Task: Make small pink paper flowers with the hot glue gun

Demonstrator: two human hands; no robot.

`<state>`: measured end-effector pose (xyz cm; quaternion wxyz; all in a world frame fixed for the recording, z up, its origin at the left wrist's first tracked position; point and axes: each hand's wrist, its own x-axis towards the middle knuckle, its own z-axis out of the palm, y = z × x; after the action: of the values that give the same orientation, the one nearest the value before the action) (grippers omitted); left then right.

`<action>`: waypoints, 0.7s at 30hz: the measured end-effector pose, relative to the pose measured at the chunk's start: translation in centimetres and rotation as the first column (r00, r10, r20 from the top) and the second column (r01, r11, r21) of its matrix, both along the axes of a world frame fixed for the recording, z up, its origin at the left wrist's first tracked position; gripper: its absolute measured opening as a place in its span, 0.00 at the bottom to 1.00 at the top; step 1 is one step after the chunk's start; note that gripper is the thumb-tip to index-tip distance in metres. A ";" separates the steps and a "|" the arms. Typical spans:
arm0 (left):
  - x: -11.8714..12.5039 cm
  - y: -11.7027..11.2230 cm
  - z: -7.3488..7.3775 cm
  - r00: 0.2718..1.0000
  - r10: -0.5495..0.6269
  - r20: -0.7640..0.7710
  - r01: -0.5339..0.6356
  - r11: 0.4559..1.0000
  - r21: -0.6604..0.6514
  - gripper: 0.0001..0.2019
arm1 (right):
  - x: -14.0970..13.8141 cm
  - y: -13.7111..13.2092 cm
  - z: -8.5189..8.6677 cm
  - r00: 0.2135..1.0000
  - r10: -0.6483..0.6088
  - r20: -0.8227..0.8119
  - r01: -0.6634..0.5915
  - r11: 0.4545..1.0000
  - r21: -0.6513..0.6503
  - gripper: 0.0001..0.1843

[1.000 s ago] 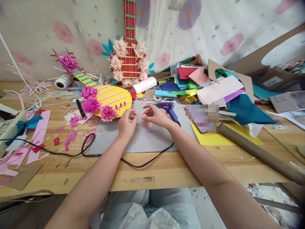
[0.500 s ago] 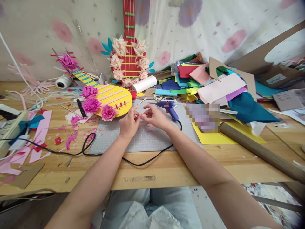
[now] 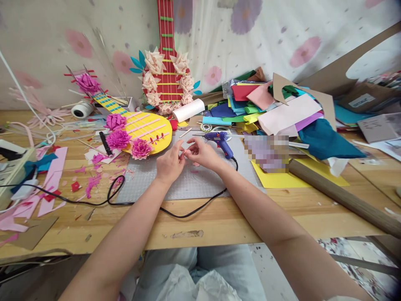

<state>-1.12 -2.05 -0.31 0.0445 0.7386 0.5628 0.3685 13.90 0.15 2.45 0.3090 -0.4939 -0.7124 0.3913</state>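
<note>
My left hand (image 3: 170, 162) and my right hand (image 3: 202, 153) meet above the grey cutting mat (image 3: 191, 182), fingertips pinched together on a small pale pink piece (image 3: 184, 154) too small to make out. A blue glue gun (image 3: 221, 141) lies just right of my right hand, its black cord (image 3: 175, 211) looping across the mat. The yellow paper guitar (image 3: 138, 129) with magenta flowers lies to the left of my left hand. A few pink scraps (image 3: 196, 164) rest on the mat under my hands.
A red paper guitar (image 3: 166, 67) with cream flowers leans on the back wall. A heap of coloured paper sheets (image 3: 282, 113) fills the right side. A brown cardboard tube (image 3: 341, 198) lies at the right. Pink scraps (image 3: 50, 179) litter the wooden table (image 3: 219, 225) at left.
My two hands, apart a second ago, have come together and now pinch the small pink piece between them. The view has shifted slightly.
</note>
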 end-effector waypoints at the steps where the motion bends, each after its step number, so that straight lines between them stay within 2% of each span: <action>1: 0.0 -0.1 -0.1 1.000 0.000 -0.010 0.000 1.000 0.015 0.26 | 0.0 0.0 0.1 1.000 0.000 0.005 0.000 1.000 0.000 0.18; 6: -0.1 -0.4 -0.3 0.996 -0.009 -0.091 0.016 0.997 0.081 0.32 | 0.1 -0.1 0.1 1.000 -0.003 0.029 0.003 1.000 0.021 0.18; 10: -0.1 -0.4 -0.3 0.992 -0.024 -0.127 0.041 0.991 0.129 0.33 | 0.1 0.1 0.0 0.999 -0.008 0.035 0.007 0.999 0.033 0.17; 21: -0.3 -0.6 -0.1 0.997 -0.048 -0.067 0.054 0.994 0.099 0.37 | 0.1 0.0 0.1 1.000 -0.012 -0.006 0.012 1.000 0.019 0.16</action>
<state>-1.44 -2.62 -0.45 -0.0017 0.7656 0.5255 0.3711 13.97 0.12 2.59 0.3183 -0.4938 -0.7123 0.3840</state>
